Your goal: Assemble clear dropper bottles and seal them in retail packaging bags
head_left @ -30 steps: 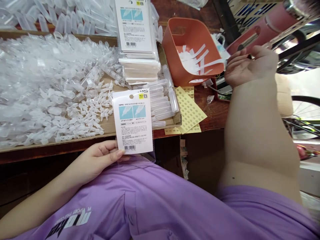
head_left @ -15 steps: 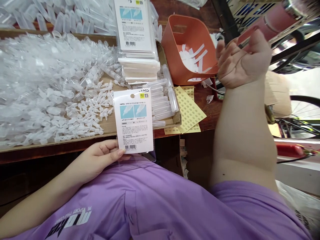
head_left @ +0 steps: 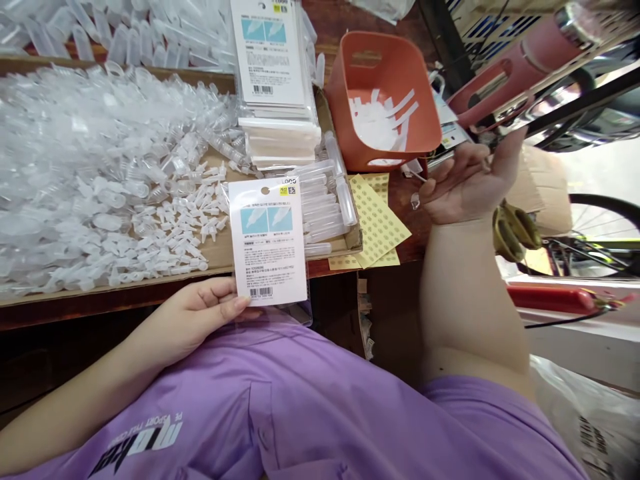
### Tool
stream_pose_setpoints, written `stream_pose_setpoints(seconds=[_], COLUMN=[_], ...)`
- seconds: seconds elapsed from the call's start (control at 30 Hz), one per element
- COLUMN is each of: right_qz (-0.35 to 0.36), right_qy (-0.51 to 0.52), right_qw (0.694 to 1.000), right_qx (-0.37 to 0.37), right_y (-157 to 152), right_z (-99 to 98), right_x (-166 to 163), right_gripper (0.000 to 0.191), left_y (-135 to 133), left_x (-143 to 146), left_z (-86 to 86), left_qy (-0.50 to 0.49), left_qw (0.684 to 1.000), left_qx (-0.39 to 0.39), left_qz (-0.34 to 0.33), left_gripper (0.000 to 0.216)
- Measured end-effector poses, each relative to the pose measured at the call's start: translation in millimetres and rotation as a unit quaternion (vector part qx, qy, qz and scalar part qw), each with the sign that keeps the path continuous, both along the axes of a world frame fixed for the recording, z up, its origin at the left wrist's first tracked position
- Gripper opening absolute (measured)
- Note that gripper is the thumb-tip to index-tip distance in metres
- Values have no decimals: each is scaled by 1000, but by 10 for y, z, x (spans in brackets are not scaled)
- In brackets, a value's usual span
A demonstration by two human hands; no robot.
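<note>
My left hand (head_left: 213, 310) grips the lower left edge of a white printed card (head_left: 269, 250), thumb in front and fingers behind. The card bears two blue pictures, a barcode and a yellow label, and clear plastic shows around its edges. To the right, my right hand (head_left: 470, 180) is turned palm up beside an orange bin (head_left: 345, 137). Its fingers are half curled and its thumb stands apart; nothing shows in the palm. Beyond the left hand's card lies a stack of similar packaged cards (head_left: 273, 80).
A cardboard tray (head_left: 357, 233) holds many small clear plastic nozzles (head_left: 175, 227) and tubes (head_left: 320, 203). Yellow sticker sheets (head_left: 380, 220) lie right of it. The bin contains white paper strips (head_left: 380, 123). A pink bottle (head_left: 530, 60) and red-handled tool (head_left: 555, 299) are at right.
My right hand has come down and slightly left, away from the pink bottle, uncovering a card behind the bin. The orange bin has shifted slightly. My left hand stays on the card.
</note>
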State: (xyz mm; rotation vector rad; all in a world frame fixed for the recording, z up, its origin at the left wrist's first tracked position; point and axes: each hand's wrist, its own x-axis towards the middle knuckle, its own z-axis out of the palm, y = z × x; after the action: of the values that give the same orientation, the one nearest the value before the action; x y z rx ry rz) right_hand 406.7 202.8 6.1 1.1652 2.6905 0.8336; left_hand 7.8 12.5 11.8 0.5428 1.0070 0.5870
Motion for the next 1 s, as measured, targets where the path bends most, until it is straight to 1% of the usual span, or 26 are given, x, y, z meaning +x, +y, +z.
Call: stream_pose_setpoints(seconds=[0.03, 0.1, 0.13, 0.17, 0.2, 0.23, 0.27, 0.3, 0.33, 0.37, 0.4, 0.43, 0.47, 0.5, 0.53, 0.6, 0.67, 0.77, 0.87, 1.0], right_qz=[-9, -22, -39, -56, -67, -57, -38, 5, 52, 64, 65, 52, 84, 124, 152, 198, 213, 209, 207, 210], right_qy=[-21, -102, -102, -59, 50, 197, 351, 501, 605, 661, 674, 635, 548, 445, 377, 289, 252, 231, 220, 215], right_qw=[1000, 991, 988, 989, 991, 976, 936, 865, 790, 739, 725, 756, 807, 855, 881, 901, 910, 921, 927, 935], right_qx=[-2, 78, 111, 121, 105, 68, 10, -35, -79, -114, -128, -152, -204, -236, -243, -257, -250, -234, -221, -187], right_y=[-48, -98, -107, -115, -129, -160, -214, -298, -415, -563, -734, -916, -1094, -1253, -1383, -1538, -1575, -1540, -1538, -1590], right_z=[28, 89, 118, 144, 164, 178, 186, 192, 199, 211, 233, 263, 299, 334, 362, 376, 342, 282, 263, 233], right_x=[-27, -62, -75, -93, -125, -180, -264, -381, -529, -702, -889, -1079, -1259, -1421, -1561, -1766, -1877, -1919, -1912, -1912], right_gripper=[15, 10, 4, 13, 14, 8, 26, 53, 56, 40, 19, 4, 10, 16, 21, 31, 37, 37, 36, 41], left_y=[-1, -3, -3, -2, -1, 0, 0, -1, -3, -5, -8, -11, -15, -18, -23, -34, -45, -51, -40, -40], left_x=[0, 0, 2, 6, 12, 19, 26, 34, 42, 49, 54, 57, 58, 58, 56, 51, 43, 25, 6, -22], left_z=[5, 18, 24, 31, 38, 43, 48, 52, 56, 59, 60, 61, 62, 62, 61, 61, 63, 65, 67, 39], left_qy=[3, 8, 11, 16, 22, 27, 31, 32, 34, 34, 31, 27, 18, 6, -8, -35, -51, -46, -41, -86], left_qw=[1000, 1000, 1000, 1000, 1000, 1000, 1000, 999, 999, 999, 999, 1000, 1000, 1000, 1000, 998, 997, 998, 999, 995], left_qx=[1, 3, 4, 4, 4, 5, 6, 7, 8, 9, 9, 9, 7, 3, -3, -17, -23, -15, -13, -18], left_qz=[-1, 0, 0, 1, 2, 2, 2, 1, 1, 1, 1, 4, 8, 15, 23, 38, 46, 39, 33, 55], left_gripper=[24, 25, 25, 24, 24, 23, 23, 23, 23, 23, 23, 23, 23, 22, 21, 16, 11, 9, 9, 12])
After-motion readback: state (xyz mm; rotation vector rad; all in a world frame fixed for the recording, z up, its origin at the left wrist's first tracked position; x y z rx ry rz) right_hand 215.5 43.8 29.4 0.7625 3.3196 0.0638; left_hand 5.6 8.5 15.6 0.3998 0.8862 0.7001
